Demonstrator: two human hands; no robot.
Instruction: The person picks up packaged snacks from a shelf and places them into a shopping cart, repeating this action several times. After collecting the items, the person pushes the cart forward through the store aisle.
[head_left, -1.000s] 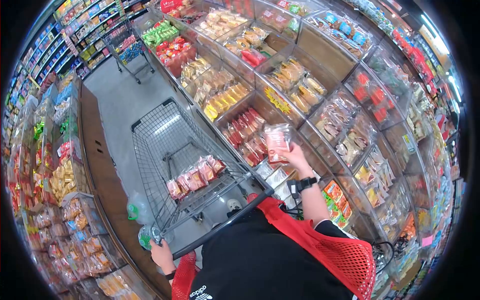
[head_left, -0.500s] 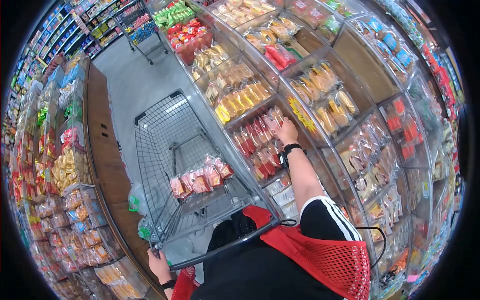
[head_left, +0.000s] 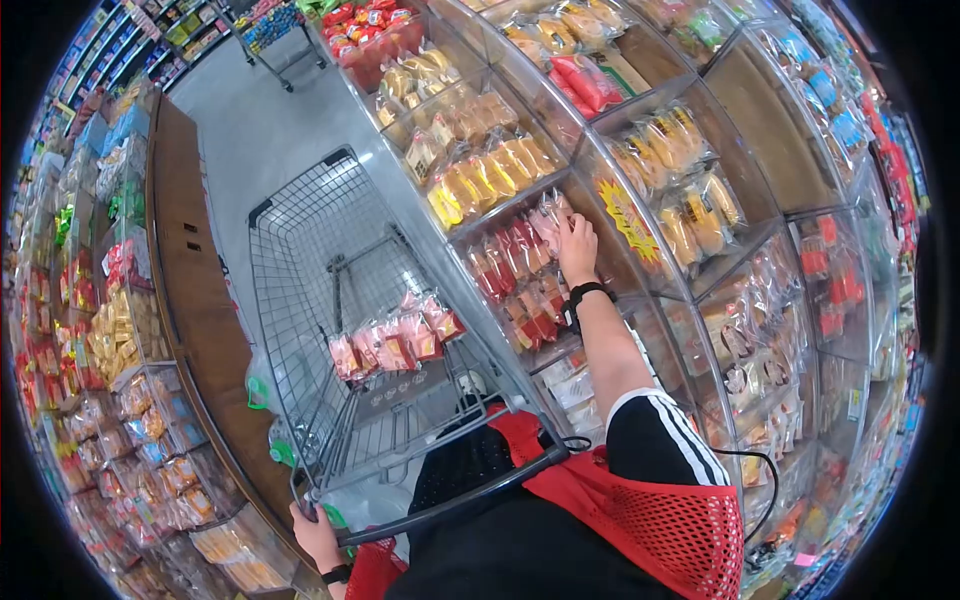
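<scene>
My right hand (head_left: 577, 250), with a black band on the wrist, reaches into a clear bin on the right. Its fingers are closed around a pale pink wrapped bread packet (head_left: 551, 215) at the bin's far end. Rows of similar red wrapped bread packets (head_left: 508, 254) lie beside and below it. At the lower left my left hand (head_left: 316, 537) is wrapped round the end of the shopping cart handle (head_left: 455, 497). Inside the wire shopping cart (head_left: 290, 250), several pink-and-red packets (head_left: 395, 340) lie together in a row.
Clear-walled bins of wrapped bread (head_left: 490, 172) rise along the right, with a yellow starburst sign (head_left: 626, 220). A brown wooden display side (head_left: 190, 270) lines the left. Green-capped plastic bottles (head_left: 282, 440) stand beside the cart. Another cart (head_left: 270, 35) is farther up the aisle.
The view has shifted slightly, so the cart and left shelves sit farther left. My right hand stays at the pale pink packet, its fingers now farther over it. My left hand keeps the handle.
</scene>
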